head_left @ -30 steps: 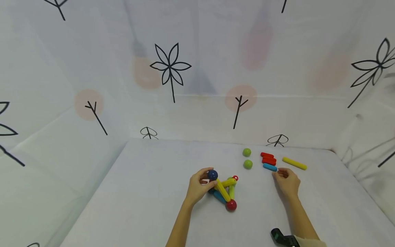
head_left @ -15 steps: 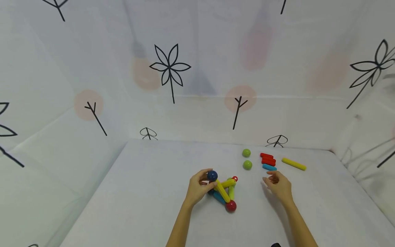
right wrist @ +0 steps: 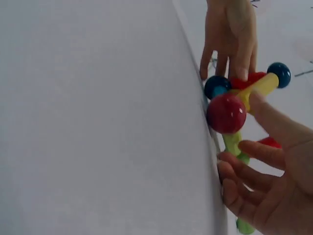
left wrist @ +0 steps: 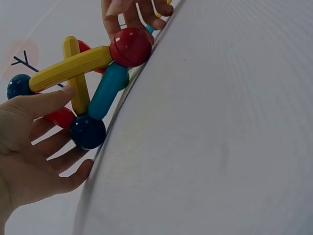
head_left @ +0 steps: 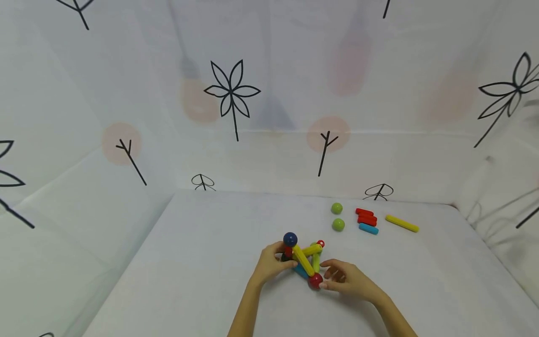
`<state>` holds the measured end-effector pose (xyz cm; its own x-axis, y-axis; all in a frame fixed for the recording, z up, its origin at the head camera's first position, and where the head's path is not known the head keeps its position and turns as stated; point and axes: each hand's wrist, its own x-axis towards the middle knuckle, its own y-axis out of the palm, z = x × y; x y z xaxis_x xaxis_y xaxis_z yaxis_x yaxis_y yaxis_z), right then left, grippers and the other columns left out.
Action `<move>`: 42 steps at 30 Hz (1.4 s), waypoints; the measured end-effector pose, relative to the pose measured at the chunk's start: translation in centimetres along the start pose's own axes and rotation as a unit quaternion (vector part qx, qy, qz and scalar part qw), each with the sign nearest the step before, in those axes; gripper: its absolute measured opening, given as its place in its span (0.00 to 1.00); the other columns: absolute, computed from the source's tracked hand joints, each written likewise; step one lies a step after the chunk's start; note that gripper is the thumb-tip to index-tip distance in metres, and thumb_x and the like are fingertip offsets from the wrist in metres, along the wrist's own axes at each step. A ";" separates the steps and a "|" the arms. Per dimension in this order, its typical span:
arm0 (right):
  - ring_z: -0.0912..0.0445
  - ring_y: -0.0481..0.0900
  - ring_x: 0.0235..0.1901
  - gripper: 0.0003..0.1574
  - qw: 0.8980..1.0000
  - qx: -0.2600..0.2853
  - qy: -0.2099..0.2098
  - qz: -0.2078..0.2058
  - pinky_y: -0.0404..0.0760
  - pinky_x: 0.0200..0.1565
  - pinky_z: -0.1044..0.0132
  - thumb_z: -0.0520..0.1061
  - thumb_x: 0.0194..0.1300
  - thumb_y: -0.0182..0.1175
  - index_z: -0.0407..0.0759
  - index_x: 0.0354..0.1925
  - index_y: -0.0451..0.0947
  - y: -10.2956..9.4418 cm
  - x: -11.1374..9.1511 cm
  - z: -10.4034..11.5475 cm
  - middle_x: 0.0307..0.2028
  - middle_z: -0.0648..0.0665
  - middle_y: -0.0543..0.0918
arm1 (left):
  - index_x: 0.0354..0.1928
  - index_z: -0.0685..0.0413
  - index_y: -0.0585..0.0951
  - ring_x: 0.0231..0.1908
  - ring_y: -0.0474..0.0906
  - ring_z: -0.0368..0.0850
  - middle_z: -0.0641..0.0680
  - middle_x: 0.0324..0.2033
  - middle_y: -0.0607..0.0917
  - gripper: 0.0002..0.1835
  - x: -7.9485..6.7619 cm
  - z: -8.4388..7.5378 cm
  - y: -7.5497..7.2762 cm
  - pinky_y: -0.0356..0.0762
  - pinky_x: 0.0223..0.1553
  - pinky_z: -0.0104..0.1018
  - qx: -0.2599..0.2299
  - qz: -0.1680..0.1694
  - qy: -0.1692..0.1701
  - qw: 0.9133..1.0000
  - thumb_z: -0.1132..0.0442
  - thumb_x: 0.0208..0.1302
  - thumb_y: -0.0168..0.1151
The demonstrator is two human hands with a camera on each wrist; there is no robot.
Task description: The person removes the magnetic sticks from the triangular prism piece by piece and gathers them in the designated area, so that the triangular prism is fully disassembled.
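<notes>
A magnetic ball-and-rod structure stands on the table, made of yellow rods point(head_left: 304, 260), a blue rod point(left wrist: 107, 92), a light green rod point(right wrist: 232, 143), red rods and balls. My left hand point(head_left: 269, 266) grips its left side, thumb in front and fingers behind, around a red rod point(left wrist: 61, 117) between two dark blue balls point(head_left: 290, 239) point(left wrist: 88, 131). At its near right corner is a red ball point(head_left: 315, 281). My right hand point(head_left: 351, 281) is beside that ball, thumb tip at it and fingers loosely bent near the green rod. Nothing is held in it; whether it touches cannot be told.
Farther back on the white table point(head_left: 202, 262) lie two green balls point(head_left: 337, 208) point(head_left: 338, 224), several red rods point(head_left: 367, 219), a blue rod point(head_left: 368, 229) and a yellow rod point(head_left: 402, 223). Patterned white cloth point(head_left: 269, 159) rises behind the table.
My right hand has come from beside the loose blue rod, leftward and nearer, to the structure's red ball. My left hand has slid down slightly from the upper blue ball, exposing the red rod.
</notes>
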<state>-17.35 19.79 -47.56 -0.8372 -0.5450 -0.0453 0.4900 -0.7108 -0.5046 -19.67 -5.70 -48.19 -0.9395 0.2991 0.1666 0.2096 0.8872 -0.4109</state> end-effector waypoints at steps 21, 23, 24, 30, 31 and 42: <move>0.58 0.73 0.29 0.32 0.990 -0.064 0.027 -0.122 0.77 0.29 0.71 0.53 0.58 0.66 0.36 0.53 0.67 2.5 1.8 0.9 0.34 0.47 0.76 | 0.45 0.65 0.80 0.43 0.80 0.55 0.61 0.41 0.84 0.17 0.0 1.3 0.6 0.79 0.44 0.44 0.069 -0.007 0.008 0.998 0.71 0.51 0.67; 0.57 0.73 0.31 0.31 0.988 -0.059 0.027 -0.141 0.77 0.31 0.71 0.51 0.58 0.65 0.36 0.53 0.68 2.4 2.1 0.9 0.35 0.46 0.75 | 0.44 0.65 0.80 0.43 0.80 0.54 0.60 0.41 0.84 0.16 0.0 1.4 0.6 0.79 0.44 0.43 0.071 -0.007 0.007 0.997 0.70 0.51 0.67; 0.56 0.73 0.32 0.30 0.987 -0.059 0.023 -0.150 0.77 0.32 0.71 0.51 0.59 0.65 0.36 0.52 0.69 2.4 2.2 0.9 0.36 0.46 0.75 | 0.44 0.64 0.80 0.42 0.80 0.54 0.60 0.41 0.84 0.16 0.0 1.4 0.6 0.79 0.43 0.43 0.073 -0.008 0.007 0.997 0.70 0.51 0.67; 0.56 0.73 0.32 0.17 0.977 -0.038 0.004 -0.212 0.76 0.34 0.70 0.48 0.60 0.64 0.39 0.41 0.70 2.5 2.9 1.1 0.33 0.47 0.75 | 0.44 0.65 0.80 0.40 0.80 0.52 0.60 0.40 0.84 0.16 0.0 1.3 0.6 0.78 0.41 0.40 0.063 -0.008 0.009 0.998 0.71 0.50 0.66; 0.56 0.73 0.32 0.17 0.974 -0.033 0.003 -0.226 0.76 0.33 0.71 0.47 0.60 0.64 0.40 0.41 0.69 2.5 3.0 1.2 0.32 0.47 0.75 | 0.44 0.65 0.80 0.40 0.80 0.52 0.60 0.40 0.84 0.16 0.0 1.3 0.6 0.78 0.41 0.40 0.063 -0.008 0.009 0.998 0.71 0.50 0.66; 0.58 0.76 0.29 0.19 0.955 -0.036 -0.054 -0.288 0.78 0.32 0.71 0.40 0.61 0.62 0.38 0.50 0.71 2.6 3.7 2.1 0.33 0.46 0.81 | 0.44 0.65 0.80 0.40 0.79 0.51 0.60 0.41 0.84 0.16 0.0 1.2 0.5 0.78 0.42 0.41 0.062 -0.006 0.002 0.998 0.71 0.51 0.66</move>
<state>-18.70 15.00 -47.19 -0.9312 -0.1178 0.3449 -0.0659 -0.8764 -0.4771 -19.88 -5.70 -49.52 -0.9405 0.2903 0.1765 0.1625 0.8407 -0.5165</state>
